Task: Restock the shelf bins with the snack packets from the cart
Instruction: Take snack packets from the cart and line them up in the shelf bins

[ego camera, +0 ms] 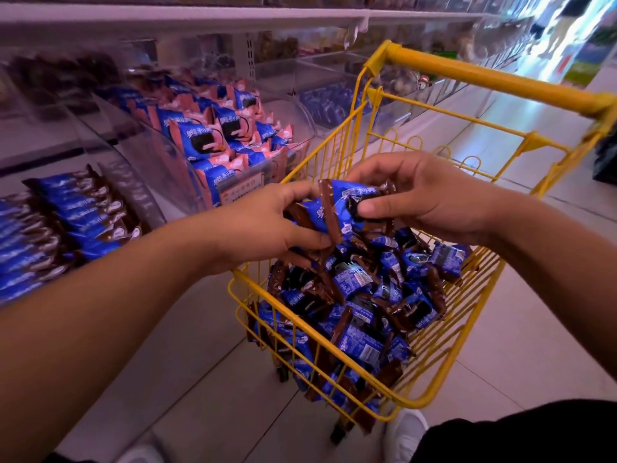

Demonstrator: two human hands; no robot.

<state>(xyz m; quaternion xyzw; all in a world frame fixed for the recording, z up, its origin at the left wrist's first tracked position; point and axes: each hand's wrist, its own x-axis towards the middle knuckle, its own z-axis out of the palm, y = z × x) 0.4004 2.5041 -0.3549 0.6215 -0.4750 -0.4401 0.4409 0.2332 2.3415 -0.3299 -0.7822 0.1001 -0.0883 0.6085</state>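
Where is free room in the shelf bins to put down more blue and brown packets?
The lower left bin is packed in rows, with a bare strip along its clear right wall. The pink packet bin is crowded. The yellow cart remains full.

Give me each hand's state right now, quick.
Left hand: gripping blue-and-brown snack packets above the cart.
Right hand: pinching the top packet of that same bunch.
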